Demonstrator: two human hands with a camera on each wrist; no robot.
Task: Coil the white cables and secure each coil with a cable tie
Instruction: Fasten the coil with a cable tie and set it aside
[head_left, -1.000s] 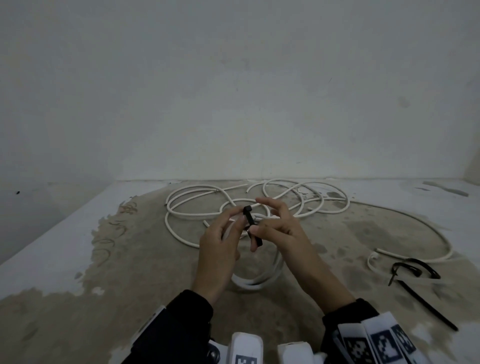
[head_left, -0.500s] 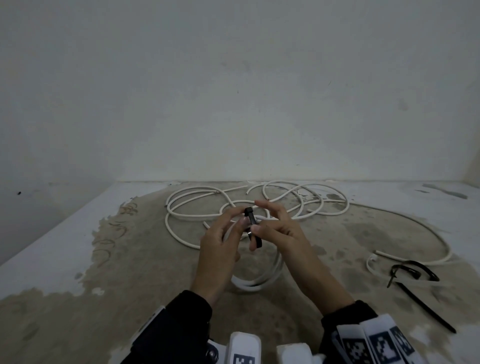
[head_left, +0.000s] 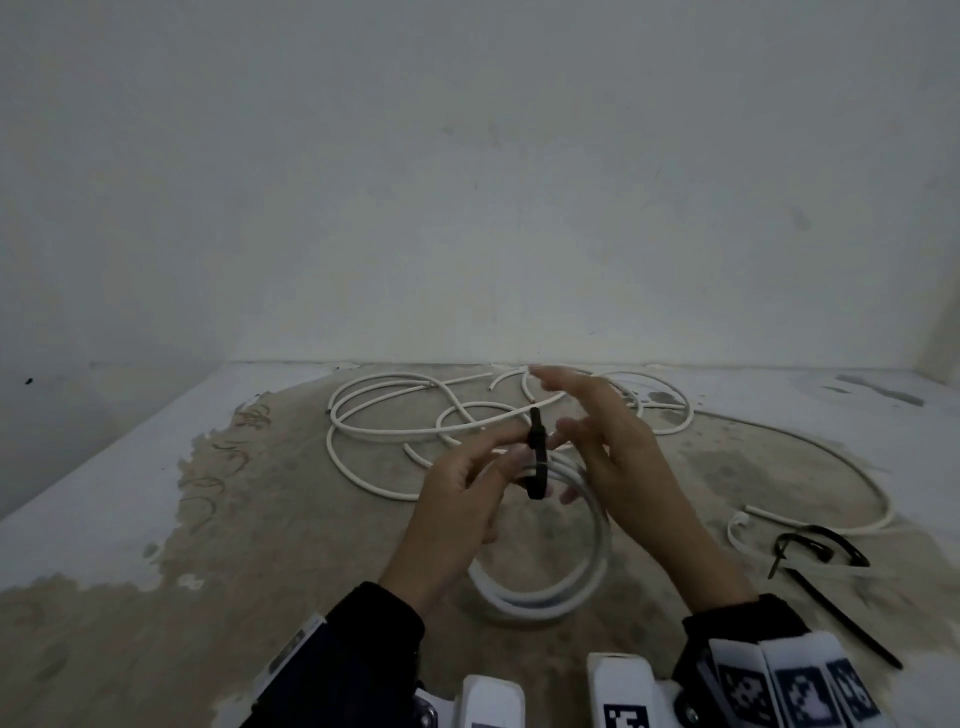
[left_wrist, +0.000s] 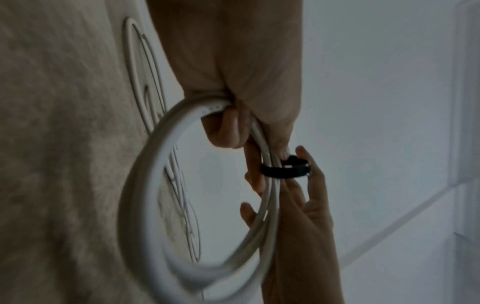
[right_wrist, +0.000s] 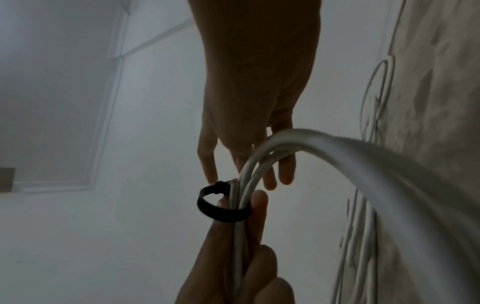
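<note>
My left hand (head_left: 467, 483) holds a white cable coil (head_left: 550, 587) upright above the floor, its fingers (left_wrist: 228, 127) curled round the bundled strands (left_wrist: 267, 195). A black cable tie (head_left: 537, 457) is looped loosely round the bundle (left_wrist: 285, 168), beside my left fingertips (right_wrist: 223, 207). My right hand (head_left: 602, 431) hovers just right of the tie with fingers (right_wrist: 207, 164) spread and straight, holding nothing. More loose white cable (head_left: 415, 415) lies in loops on the floor beyond the hands.
The floor (head_left: 260, 571) is stained beige concrete with pale edges, and a white wall (head_left: 467, 208) rises close behind. Another white cable (head_left: 810, 467) arcs at the right. Several black cable ties (head_left: 821, 561) lie on the floor at the right.
My right hand has let go of the black tie and opened, its fingers spreading up and to the right. The left hand still holds the coil with the tie looped on it.
</note>
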